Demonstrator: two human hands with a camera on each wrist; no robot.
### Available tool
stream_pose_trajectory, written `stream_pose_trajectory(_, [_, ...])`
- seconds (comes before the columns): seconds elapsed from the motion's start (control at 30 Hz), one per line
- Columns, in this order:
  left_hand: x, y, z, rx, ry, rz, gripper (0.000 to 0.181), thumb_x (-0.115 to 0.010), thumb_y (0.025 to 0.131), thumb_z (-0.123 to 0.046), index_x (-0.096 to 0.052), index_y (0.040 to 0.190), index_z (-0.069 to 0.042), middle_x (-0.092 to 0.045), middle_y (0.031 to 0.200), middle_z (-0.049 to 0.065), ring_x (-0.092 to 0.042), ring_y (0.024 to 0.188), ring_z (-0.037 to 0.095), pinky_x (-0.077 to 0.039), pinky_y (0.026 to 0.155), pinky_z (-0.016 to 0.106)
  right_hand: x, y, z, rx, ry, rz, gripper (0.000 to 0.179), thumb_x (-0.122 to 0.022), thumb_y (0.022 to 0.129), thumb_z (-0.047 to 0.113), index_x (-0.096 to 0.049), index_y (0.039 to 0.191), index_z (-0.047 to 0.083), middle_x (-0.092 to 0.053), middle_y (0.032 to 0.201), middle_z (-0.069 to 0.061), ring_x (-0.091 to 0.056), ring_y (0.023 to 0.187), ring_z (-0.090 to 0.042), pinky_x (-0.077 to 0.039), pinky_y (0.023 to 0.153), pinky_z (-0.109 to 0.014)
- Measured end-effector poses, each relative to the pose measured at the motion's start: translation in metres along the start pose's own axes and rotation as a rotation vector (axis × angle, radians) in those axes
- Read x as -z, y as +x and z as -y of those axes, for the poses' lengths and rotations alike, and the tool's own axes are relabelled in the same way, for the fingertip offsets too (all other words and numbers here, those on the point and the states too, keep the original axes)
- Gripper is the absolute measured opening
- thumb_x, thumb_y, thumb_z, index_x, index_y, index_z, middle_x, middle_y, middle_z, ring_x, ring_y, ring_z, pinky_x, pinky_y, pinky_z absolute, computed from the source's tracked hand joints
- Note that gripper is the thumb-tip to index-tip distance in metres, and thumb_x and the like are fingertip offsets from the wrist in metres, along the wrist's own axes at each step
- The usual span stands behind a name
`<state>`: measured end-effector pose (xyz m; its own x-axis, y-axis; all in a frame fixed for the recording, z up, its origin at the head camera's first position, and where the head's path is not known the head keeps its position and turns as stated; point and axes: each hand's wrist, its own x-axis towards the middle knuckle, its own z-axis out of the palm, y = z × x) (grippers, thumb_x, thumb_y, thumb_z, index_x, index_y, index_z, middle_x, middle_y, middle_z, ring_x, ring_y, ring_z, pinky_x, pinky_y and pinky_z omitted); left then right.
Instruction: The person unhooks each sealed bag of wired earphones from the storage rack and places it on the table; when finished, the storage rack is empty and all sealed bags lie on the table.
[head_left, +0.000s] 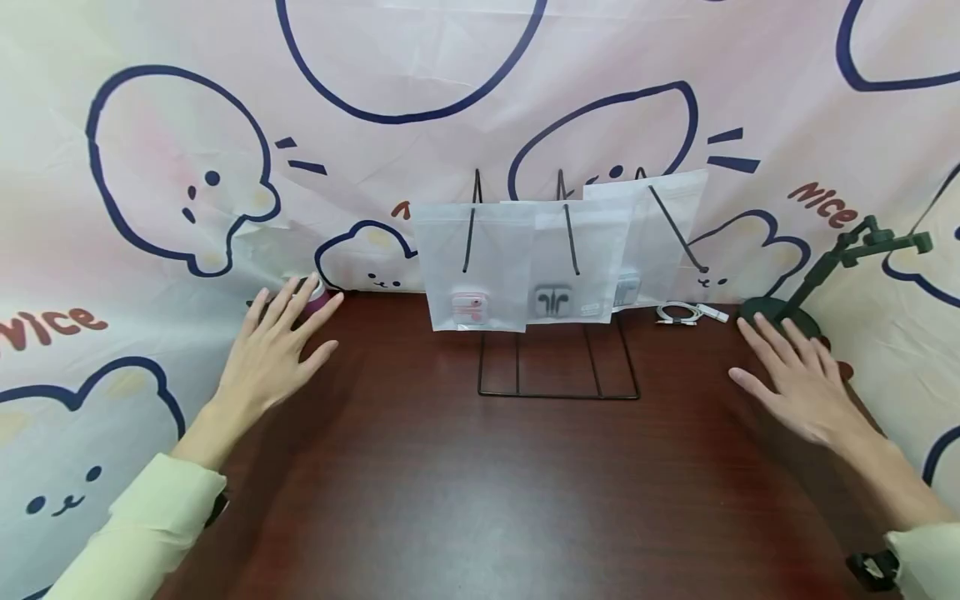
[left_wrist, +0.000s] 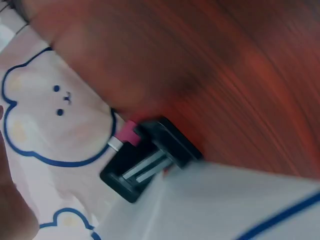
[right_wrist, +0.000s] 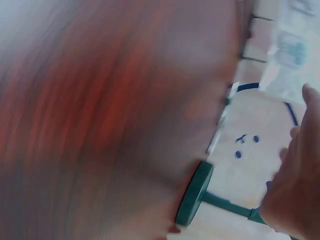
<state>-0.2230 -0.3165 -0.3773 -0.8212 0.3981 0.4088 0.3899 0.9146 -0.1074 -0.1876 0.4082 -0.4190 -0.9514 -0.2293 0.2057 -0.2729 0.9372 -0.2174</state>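
Observation:
My left hand (head_left: 273, 350) is held with fingers spread at the back left corner. Behind its fingers, mostly hidden in the head view, are a black boxy object (left_wrist: 150, 162) and a magenta and white item (left_wrist: 128, 133). My right hand (head_left: 802, 387), fingers spread too, overlaps the round base of a dark green stand (head_left: 813, 271). Neither hand holds anything. Between them, a black wire rack (head_left: 558, 396) carries three translucent white pouches: a left one (head_left: 474, 250) with a pinkish print, a middle one (head_left: 577, 250) showing dark earphones, and a right one (head_left: 678, 217).
A coiled white cable (head_left: 678, 315) with a plug lies between the rack and the green stand. The dark wooden table (head_left: 450, 500) meets a cloth backdrop (head_left: 390, 167) with bear drawings at the back and both sides.

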Motion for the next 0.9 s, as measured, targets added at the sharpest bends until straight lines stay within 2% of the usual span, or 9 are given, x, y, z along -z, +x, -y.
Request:
stream_pose_trajectory(0.1, [0.005, 0.011, -0.008, 0.049, -0.156, 0.006, 0.074, -0.061, 0.100, -0.045, -0.030, 0.165, -0.030, -0.013, 0.175, 0.007, -0.007, 0.161, 0.031, 0.003, 0.128, 0.053, 0.002, 0.001, 0.011, -0.026, 0.260, 0.092, 0.074, -0.047, 0.109, 0.040, -0.003, 0.168, 0.031, 0.000, 0.175, -0.012, 0.008, 0.157, -0.045, 0.012, 0.110, -0.082])
stream_pose_trajectory(0.17, [0.008, 0.018, -0.015, 0.085, -0.290, 0.031, 0.073, -0.060, 0.102, -0.044, -0.027, 0.166, -0.031, -0.011, 0.175, 0.006, -0.007, 0.160, 0.034, 0.002, 0.127, 0.058, 0.002, 0.003, 0.018, -0.037, 0.419, 0.155, 0.072, -0.044, 0.111, 0.036, -0.001, 0.167, 0.035, 0.002, 0.175, -0.012, 0.007, 0.156, -0.049, 0.008, 0.104, -0.088])
stream_pose_trajectory(0.33, [0.017, 0.033, -0.029, 0.182, -0.616, 0.124, 0.077, -0.061, 0.104, -0.045, -0.018, 0.167, -0.039, -0.005, 0.176, -0.002, -0.004, 0.160, 0.034, -0.008, 0.119, 0.075, -0.003, 0.012, 0.035, -0.085, 0.659, 0.272, 0.070, -0.043, 0.112, 0.038, 0.001, 0.166, 0.042, 0.005, 0.175, -0.006, 0.005, 0.155, -0.048, -0.004, 0.105, -0.087])
stream_pose_trajectory(0.43, [0.022, 0.039, -0.036, 0.249, -0.722, 0.157, 0.079, -0.061, 0.103, -0.049, -0.012, 0.165, -0.047, -0.005, 0.175, -0.008, -0.005, 0.161, 0.029, -0.013, 0.119, 0.074, -0.009, 0.021, 0.044, -0.098, 0.740, 0.294, 0.068, -0.044, 0.112, 0.039, -0.003, 0.167, 0.041, -0.003, 0.175, -0.005, -0.004, 0.156, -0.044, -0.012, 0.110, -0.082])
stream_pose_trajectory(0.53, [0.027, 0.045, -0.042, 0.292, -0.775, 0.172, 0.080, -0.060, 0.102, -0.053, -0.010, 0.164, -0.049, -0.009, 0.175, -0.004, -0.013, 0.159, 0.034, -0.018, 0.120, 0.072, -0.020, 0.031, 0.052, -0.092, 0.815, 0.307, 0.068, -0.046, 0.112, 0.038, -0.008, 0.168, 0.035, -0.012, 0.174, -0.008, -0.014, 0.156, -0.042, -0.017, 0.115, -0.075])
stream_pose_trajectory(0.63, [0.029, 0.051, -0.048, 0.307, -0.848, 0.171, 0.080, -0.060, 0.103, -0.051, -0.009, 0.165, -0.046, -0.013, 0.174, -0.002, -0.019, 0.158, 0.035, -0.021, 0.122, 0.066, -0.033, 0.039, 0.057, -0.069, 0.835, 0.310, 0.068, -0.049, 0.111, 0.035, -0.012, 0.168, 0.030, -0.020, 0.172, -0.012, -0.026, 0.153, -0.040, -0.034, 0.119, -0.049])
stream_pose_trajectory(0.7, [0.029, 0.055, -0.052, 0.303, -0.916, 0.157, 0.079, -0.060, 0.104, -0.046, -0.011, 0.166, -0.042, -0.016, 0.174, -0.001, -0.022, 0.157, 0.032, -0.023, 0.123, 0.061, -0.041, 0.042, 0.059, -0.060, 0.839, 0.314, 0.069, -0.052, 0.110, 0.035, -0.015, 0.168, 0.027, -0.024, 0.170, -0.013, -0.032, 0.149, -0.038, -0.042, 0.110, -0.030])
stream_pose_trajectory(0.77, [0.029, 0.061, -0.054, 0.295, -0.983, 0.138, 0.076, -0.060, 0.106, -0.041, -0.013, 0.167, -0.039, -0.020, 0.173, -0.001, -0.023, 0.157, 0.026, -0.024, 0.125, 0.055, -0.049, 0.046, 0.061, -0.065, 0.840, 0.313, 0.070, -0.055, 0.109, 0.036, -0.019, 0.168, 0.024, -0.028, 0.169, -0.013, -0.040, 0.143, -0.034, -0.045, 0.098, -0.017])
stream_pose_trajectory(0.9, [0.030, 0.072, -0.059, 0.293, -1.106, 0.125, 0.072, -0.057, 0.108, -0.036, -0.016, 0.167, -0.034, -0.025, 0.171, 0.003, -0.030, 0.155, 0.025, -0.028, 0.124, 0.054, -0.059, 0.053, 0.066, -0.088, 0.867, 0.304, 0.071, -0.061, 0.106, 0.036, -0.027, 0.166, 0.018, -0.035, 0.165, -0.013, -0.051, 0.131, -0.022, -0.052, 0.092, -0.020])
